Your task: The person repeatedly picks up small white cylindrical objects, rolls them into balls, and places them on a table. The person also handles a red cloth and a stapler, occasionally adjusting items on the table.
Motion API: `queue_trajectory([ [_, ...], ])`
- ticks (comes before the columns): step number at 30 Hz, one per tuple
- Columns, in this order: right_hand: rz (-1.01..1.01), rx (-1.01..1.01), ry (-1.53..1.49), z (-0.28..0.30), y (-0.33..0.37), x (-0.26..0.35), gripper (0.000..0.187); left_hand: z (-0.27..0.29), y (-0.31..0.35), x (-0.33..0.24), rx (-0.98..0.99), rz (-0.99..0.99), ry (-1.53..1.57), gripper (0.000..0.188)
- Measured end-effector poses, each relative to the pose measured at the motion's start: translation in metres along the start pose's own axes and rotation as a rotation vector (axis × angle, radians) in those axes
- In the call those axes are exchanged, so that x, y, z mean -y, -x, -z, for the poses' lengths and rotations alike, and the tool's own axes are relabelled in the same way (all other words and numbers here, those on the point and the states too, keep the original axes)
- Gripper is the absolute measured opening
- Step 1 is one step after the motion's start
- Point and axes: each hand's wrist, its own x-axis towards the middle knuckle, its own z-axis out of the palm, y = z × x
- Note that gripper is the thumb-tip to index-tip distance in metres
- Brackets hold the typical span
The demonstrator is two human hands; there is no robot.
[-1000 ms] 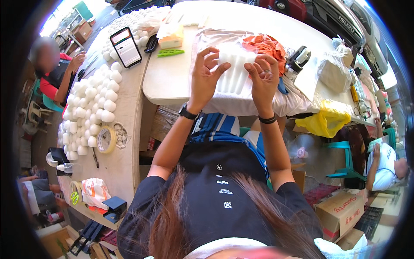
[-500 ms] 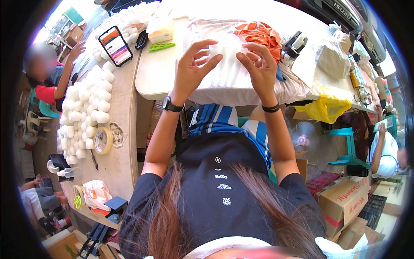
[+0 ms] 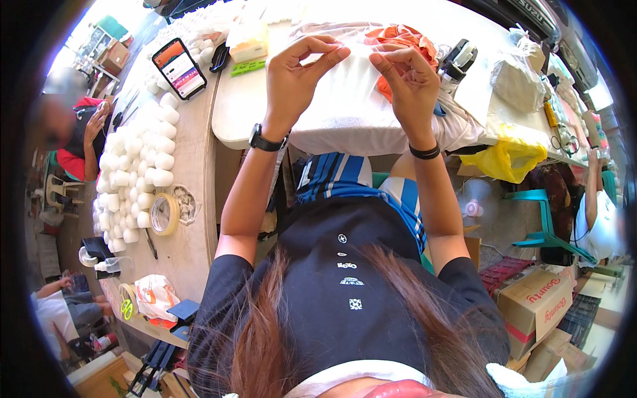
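Observation:
My left hand (image 3: 295, 79) is raised over the white table, its thumb and forefinger pinched together. Opposite it, my right hand (image 3: 411, 83) is pinched the same way, with a small gap between the two sets of fingertips. Whatever they hold, if anything, is too pale and thin to make out against the bright tabletop. Beneath the hands, a whitish cloth (image 3: 332, 136) lies over the table's near edge. A crumpled orange cloth (image 3: 405, 38) lies just behind my right fingers.
Left, a wooden table (image 3: 192, 126) bears many white rounded cups (image 3: 136, 179), a tape roll (image 3: 164, 213) and a propped phone (image 3: 179, 69). A green packet (image 3: 248, 67) lies beyond my left hand. Right are a black-and-white device (image 3: 458, 61), a yellow bag (image 3: 507, 161) and a cardboard box (image 3: 534, 302).
My hands have risen slightly and their fingers have closed into tighter pinches. The translucent white piece between them no longer shows clearly. The person at left has drawn a hand in toward the body.

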Motion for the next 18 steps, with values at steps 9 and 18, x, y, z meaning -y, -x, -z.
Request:
queue_trajectory([
  [9,-0.196,-0.097,-0.144,-0.013,-0.008,-0.015,0.006,-0.007,-0.009,0.006,-0.006,0.244,0.286,0.01],
  [18,-0.454,-0.002,-0.13,0.001,-0.02,-0.009,0.025,-0.004,-0.019,0.021,0.156,0.374,0.311,0.027],
])
